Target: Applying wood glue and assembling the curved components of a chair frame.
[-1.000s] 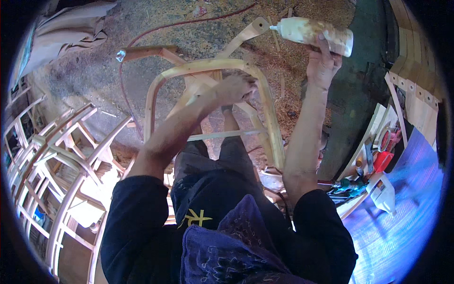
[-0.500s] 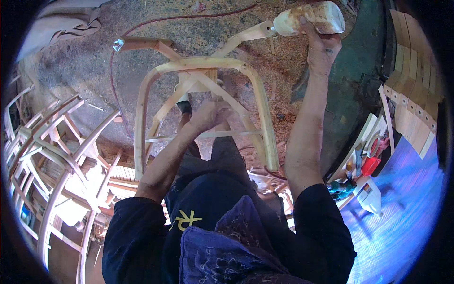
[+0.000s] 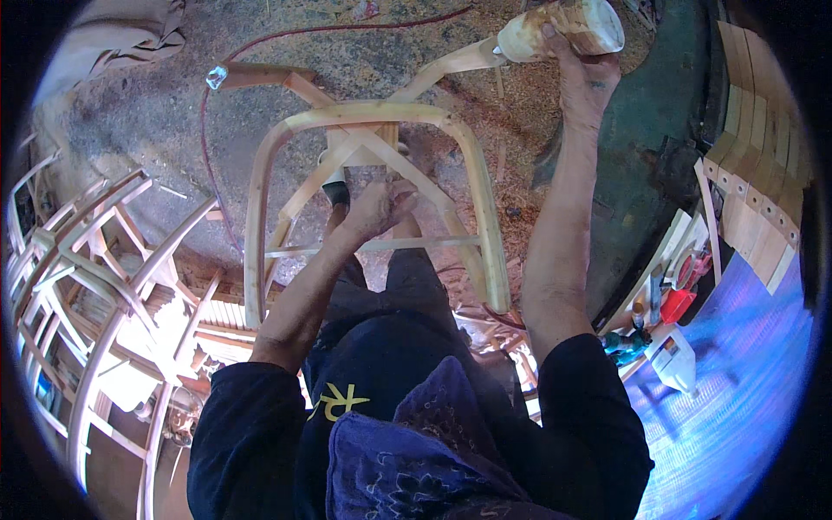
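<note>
In front of me stands a pale wooden chair frame (image 3: 364, 114) with a curved, U-shaped rail and crossing braces. High on the right, my right hand (image 3: 585, 76) is wrapped round a whitish, brown-stained squeeze bottle (image 3: 598, 26). The bottle lies tilted on its side, its nozzle at the end of the right wooden leg (image 3: 459, 61). My left hand (image 3: 377, 210) is closed inside the curved rail, close to a diagonal brace (image 3: 420, 184). Whatever its fingers hold, if anything, is hidden. On the left leg's end (image 3: 216, 77) sits something shiny and clear.
Several wooden chair frames (image 3: 95, 321) are stacked at left. A red hose (image 3: 347, 30) runs across the dusty floor. Cut wooden pieces (image 3: 754, 182) stand in a row at right, above a white jug (image 3: 673, 360) and a red object (image 3: 679, 305).
My right hand and the bottle have shifted slightly up and left, the nozzle staying by the leg's end. My left hand has barely moved.
</note>
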Demonstrator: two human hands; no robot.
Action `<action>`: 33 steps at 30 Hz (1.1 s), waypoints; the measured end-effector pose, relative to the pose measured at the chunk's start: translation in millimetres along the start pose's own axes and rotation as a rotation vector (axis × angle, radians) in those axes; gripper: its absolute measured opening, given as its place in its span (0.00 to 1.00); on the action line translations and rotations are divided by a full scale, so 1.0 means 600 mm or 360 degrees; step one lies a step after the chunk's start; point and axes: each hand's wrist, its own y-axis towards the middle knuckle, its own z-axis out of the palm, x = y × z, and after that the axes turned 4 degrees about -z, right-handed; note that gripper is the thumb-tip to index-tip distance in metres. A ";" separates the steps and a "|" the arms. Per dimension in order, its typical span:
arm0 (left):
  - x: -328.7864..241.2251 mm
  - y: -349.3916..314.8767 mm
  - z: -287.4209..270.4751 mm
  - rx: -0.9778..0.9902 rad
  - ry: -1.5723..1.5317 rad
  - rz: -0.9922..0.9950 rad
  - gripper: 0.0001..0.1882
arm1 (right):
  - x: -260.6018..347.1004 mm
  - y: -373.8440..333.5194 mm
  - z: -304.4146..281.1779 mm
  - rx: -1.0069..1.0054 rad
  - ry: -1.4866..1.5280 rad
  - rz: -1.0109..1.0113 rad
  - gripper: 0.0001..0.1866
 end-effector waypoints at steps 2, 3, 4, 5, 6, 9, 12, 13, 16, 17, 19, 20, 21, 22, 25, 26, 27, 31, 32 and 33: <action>-0.006 0.001 -0.004 0.0011 0.0040 -0.0006 0.12 | 0.001 -0.003 -0.002 0.0028 0.0031 0.0007 0.25; -0.010 0.002 -0.007 -0.0021 0.0041 0.0026 0.12 | 0.003 -0.004 -0.001 0.0057 0.0063 0.0013 0.27; -0.012 0.002 -0.008 -0.0053 0.0041 0.0060 0.13 | 0.004 -0.003 0.002 0.0058 0.0063 0.0014 0.27; -0.012 0.001 -0.008 -0.0053 0.0041 0.0059 0.13 | 0.005 -0.001 0.007 0.0030 0.0141 0.0029 0.27; -0.012 0.000 -0.009 -0.0024 -0.0015 -0.0037 0.13 | 0.006 0.000 0.009 0.0001 0.0219 0.0043 0.27; -0.014 0.001 -0.011 -0.0029 -0.0048 -0.0058 0.13 | 0.006 -0.001 0.011 -0.0022 0.0219 0.0040 0.28; -0.002 0.003 -0.009 -0.0056 0.0022 0.0019 0.13 | 0.018 -0.003 0.009 -0.0025 0.0125 0.0067 0.28; 0.005 0.002 -0.006 -0.0049 0.0070 0.0021 0.13 | 0.023 -0.002 0.011 -0.0025 0.0132 0.0067 0.28; 0.015 0.004 0.000 -0.0068 0.0032 0.0087 0.13 | 0.023 -0.002 0.013 -0.0010 0.0040 0.0058 0.28; 0.017 0.003 0.002 -0.0066 0.0020 0.0087 0.13 | 0.012 -0.001 0.008 0.0002 -0.0004 0.0028 0.28; -0.005 0.000 -0.007 -0.0002 -0.0007 -0.0073 0.14 | 0.012 -0.002 0.003 -0.0002 -0.0035 -0.0008 0.28; -0.005 -0.001 -0.006 0.0001 -0.0005 -0.0072 0.14 | 0.013 -0.003 -0.001 -0.0013 -0.0058 0.0017 0.27; -0.005 -0.002 -0.008 -0.0027 0.0008 -0.0042 0.14 | 0.020 -0.001 0.004 -0.0019 -0.0075 0.0042 0.27; -0.005 -0.003 -0.009 -0.0053 0.0018 -0.0011 0.14 | 0.028 -0.001 0.007 -0.0017 -0.0071 0.0042 0.27; -0.005 -0.002 -0.012 -0.0032 -0.0032 -0.0004 0.14 | 0.044 -0.003 0.012 -0.0001 -0.0005 -0.0007 0.27; -0.004 -0.003 -0.012 -0.0033 -0.0033 -0.0003 0.14 | 0.042 -0.002 0.011 -0.0001 0.0030 -0.0009 0.27; -0.004 -0.002 -0.013 0.0005 -0.0024 -0.0065 0.15 | 0.041 -0.001 0.009 -0.0001 0.0064 -0.0010 0.28; -0.015 -0.006 -0.015 -0.0040 -0.0107 -0.0045 0.16 | 0.040 -0.001 0.009 0.0029 0.0089 0.0014 0.28; -0.015 -0.006 -0.014 -0.0039 -0.0107 -0.0045 0.16 | 0.042 -0.003 0.008 0.0009 0.0101 0.0029 0.28; -0.013 -0.005 -0.013 -0.0025 -0.0077 -0.0085 0.16 | 0.045 -0.004 0.009 -0.0011 0.0114 0.0044 0.29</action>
